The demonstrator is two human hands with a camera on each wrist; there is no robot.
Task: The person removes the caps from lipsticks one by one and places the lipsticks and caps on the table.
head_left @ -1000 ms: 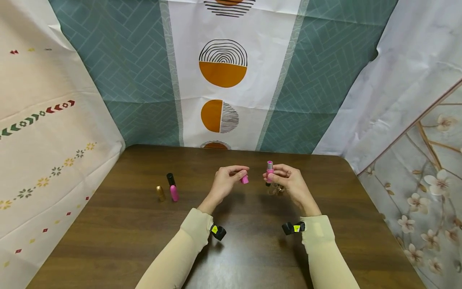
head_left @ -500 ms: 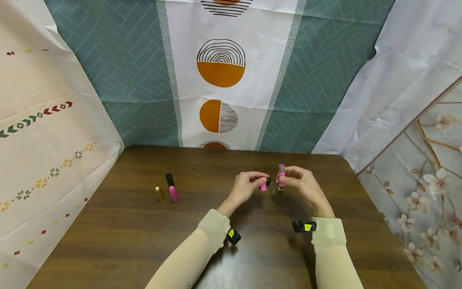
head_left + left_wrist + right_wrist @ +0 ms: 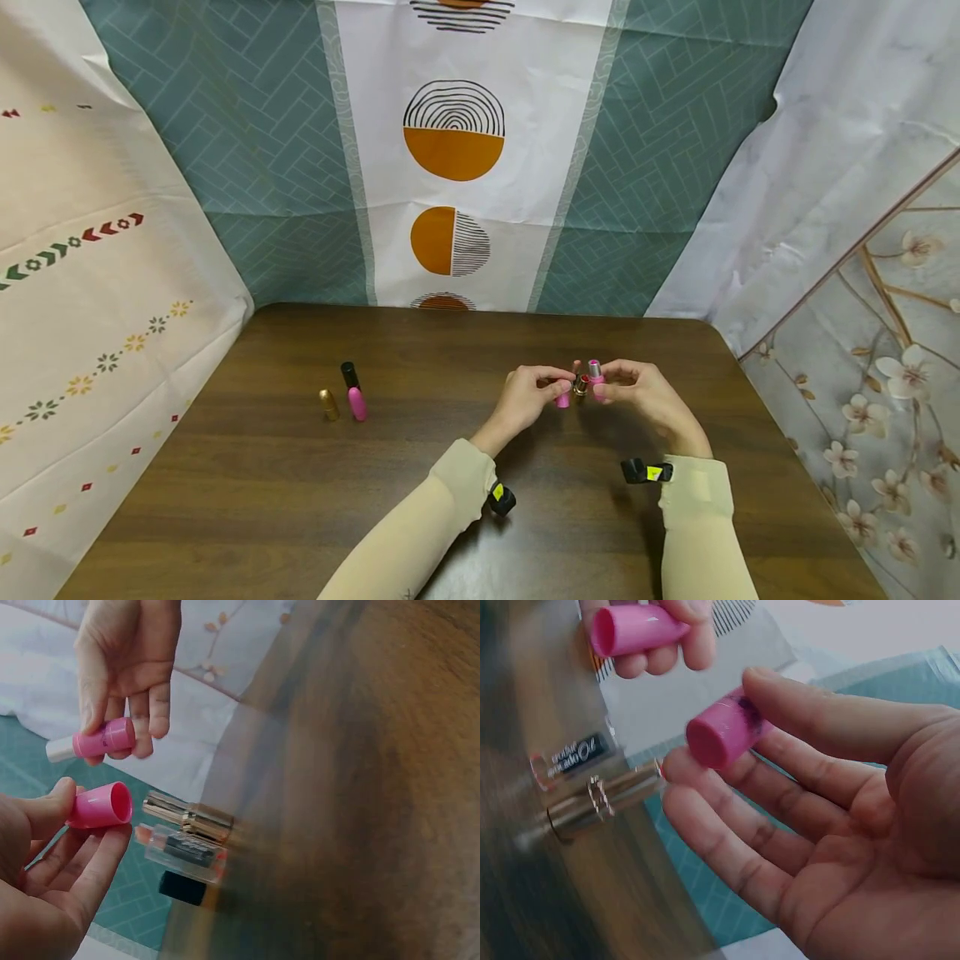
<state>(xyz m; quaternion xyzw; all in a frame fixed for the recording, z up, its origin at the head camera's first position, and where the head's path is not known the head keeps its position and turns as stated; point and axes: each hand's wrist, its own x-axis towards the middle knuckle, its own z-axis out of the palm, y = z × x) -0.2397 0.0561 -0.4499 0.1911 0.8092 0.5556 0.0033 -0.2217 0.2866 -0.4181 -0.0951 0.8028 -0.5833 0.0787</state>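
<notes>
My left hand [image 3: 527, 400] pinches a pink lipstick cap [image 3: 101, 805] between thumb and fingers, its hollow end showing in the left wrist view. To its right, my right hand [image 3: 654, 398] holds an uncapped pink lipstick tube [image 3: 724, 733] with a silver neck [image 3: 60, 748], upright in the head view. Cap and tube are apart. Between and just behind the hands stand an uncapped gold lipstick [image 3: 581, 385] and a clear tube [image 3: 184, 853] with a black label. A small black piece [image 3: 182, 888] is beside them.
On the left part of the brown table [image 3: 247, 500] are a gold cap [image 3: 328, 404], a black cap-like piece [image 3: 349, 374] and a rounded pink piece [image 3: 357, 403]. Hanging cloths [image 3: 292, 208] enclose the back and sides.
Both hands have moved right with the pink cap and tube, the left one farther, so they are closer together. Both have also come lower, beside the standing gold lipstick.
</notes>
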